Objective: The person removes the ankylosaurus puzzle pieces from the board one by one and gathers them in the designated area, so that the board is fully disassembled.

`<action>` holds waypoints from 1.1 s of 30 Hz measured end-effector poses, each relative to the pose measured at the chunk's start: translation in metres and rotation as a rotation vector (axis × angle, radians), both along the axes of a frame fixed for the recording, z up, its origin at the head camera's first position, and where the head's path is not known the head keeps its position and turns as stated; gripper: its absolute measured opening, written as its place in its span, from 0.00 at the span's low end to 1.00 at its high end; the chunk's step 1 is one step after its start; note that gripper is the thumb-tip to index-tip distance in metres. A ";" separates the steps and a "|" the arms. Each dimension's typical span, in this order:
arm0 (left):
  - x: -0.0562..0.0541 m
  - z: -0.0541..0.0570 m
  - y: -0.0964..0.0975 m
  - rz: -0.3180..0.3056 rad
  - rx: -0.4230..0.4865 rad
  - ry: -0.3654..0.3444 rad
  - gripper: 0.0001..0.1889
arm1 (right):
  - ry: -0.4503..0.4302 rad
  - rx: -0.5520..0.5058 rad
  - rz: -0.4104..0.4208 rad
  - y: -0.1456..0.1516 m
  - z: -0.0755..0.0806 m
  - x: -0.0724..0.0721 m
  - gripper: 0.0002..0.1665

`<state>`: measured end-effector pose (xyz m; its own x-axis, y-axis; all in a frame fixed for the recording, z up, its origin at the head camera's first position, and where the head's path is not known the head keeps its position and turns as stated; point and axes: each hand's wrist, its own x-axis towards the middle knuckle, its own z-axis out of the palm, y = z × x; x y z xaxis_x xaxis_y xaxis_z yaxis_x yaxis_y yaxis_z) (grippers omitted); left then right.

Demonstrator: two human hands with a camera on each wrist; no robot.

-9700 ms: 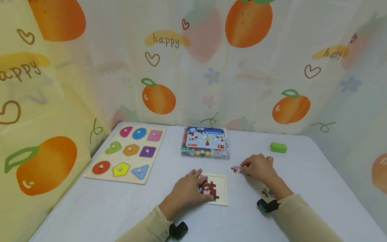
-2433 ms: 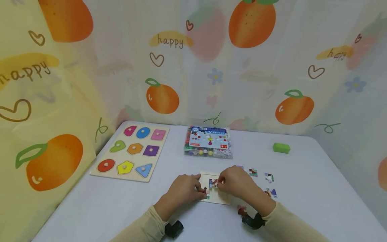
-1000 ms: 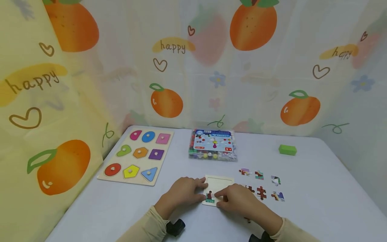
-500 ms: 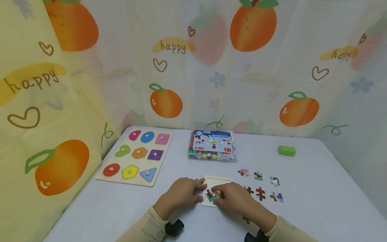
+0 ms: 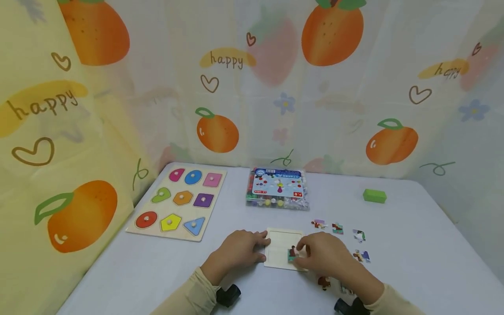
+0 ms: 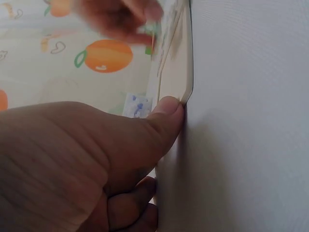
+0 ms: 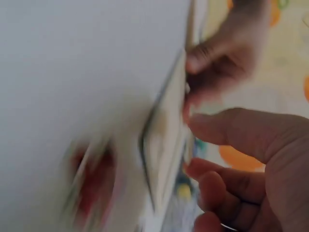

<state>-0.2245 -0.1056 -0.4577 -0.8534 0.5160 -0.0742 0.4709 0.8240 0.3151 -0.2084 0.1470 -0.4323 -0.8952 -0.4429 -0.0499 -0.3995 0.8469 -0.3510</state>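
Note:
A pale square puzzle tray (image 5: 277, 248) lies flat on the table. My left hand (image 5: 236, 251) holds its left edge; in the left wrist view the thumb (image 6: 166, 108) presses the rim, other fingers curled below. Over the tray's right side, my right hand (image 5: 324, 256) pinches a brown and green jigsaw piece (image 5: 292, 253) between thumb and fingers. Loose jigsaw pieces lie right of the tray, including a white and green piece (image 5: 359, 235) and a yellow and purple piece (image 5: 361, 256). A brown piece (image 5: 324, 282) lies nearer me. My right hand and forearm hide part of this area.
A clear plastic box (image 5: 277, 186) with a blue label stands behind the tray. At the left lies a wooden shape board (image 5: 153, 232) with knobbed colored shapes. A green block (image 5: 374, 196) sits at the back right. Patterned curtains (image 5: 165, 109) surround the table.
The brown and green piece has turned and moved from the tray's lower left to its right side with my right hand. Nearly ten seconds ago several joined pieces filled part of the tray.

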 end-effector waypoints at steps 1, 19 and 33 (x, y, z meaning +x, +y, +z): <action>0.000 0.000 0.000 0.003 0.000 -0.003 0.26 | -0.005 0.002 -0.022 0.012 0.002 0.005 0.13; 0.002 0.002 -0.015 0.022 0.047 -0.011 0.25 | -0.208 0.071 -0.300 0.139 -0.007 0.041 0.12; -0.006 -0.002 -0.021 0.020 0.114 -0.166 0.26 | -0.207 0.085 -0.257 0.136 -0.010 0.037 0.12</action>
